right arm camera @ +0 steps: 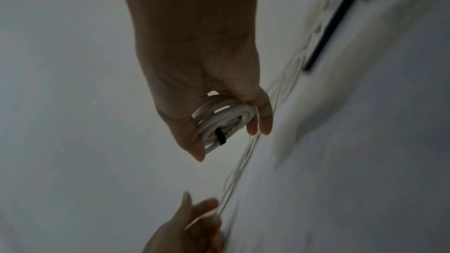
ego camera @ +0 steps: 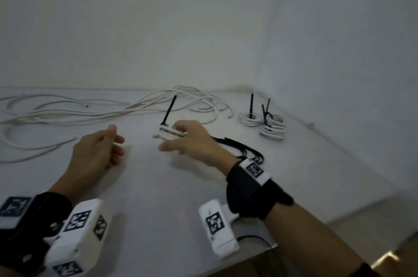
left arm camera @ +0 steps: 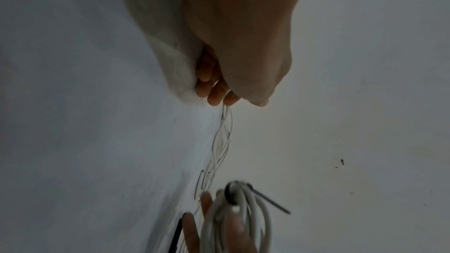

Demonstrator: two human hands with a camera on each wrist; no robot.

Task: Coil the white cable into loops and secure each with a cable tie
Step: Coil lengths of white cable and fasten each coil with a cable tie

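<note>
The right hand (ego camera: 192, 138) grips a tied coil (right arm camera: 220, 120) of white cable above the desk (ego camera: 158, 186), its black cable tie (ego camera: 168, 110) sticking up untrimmed; the left hand (ego camera: 95, 152) hovers relaxed, holding nothing. Loose cable (ego camera: 67, 113) behind could snag the tie's tail as the coil travels toward finished coils (ego camera: 263, 124).

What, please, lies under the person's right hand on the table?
Spare black cable ties lie fanned under the right hand, which grips a tied white cable coil. Their near ends are covered.
</note>
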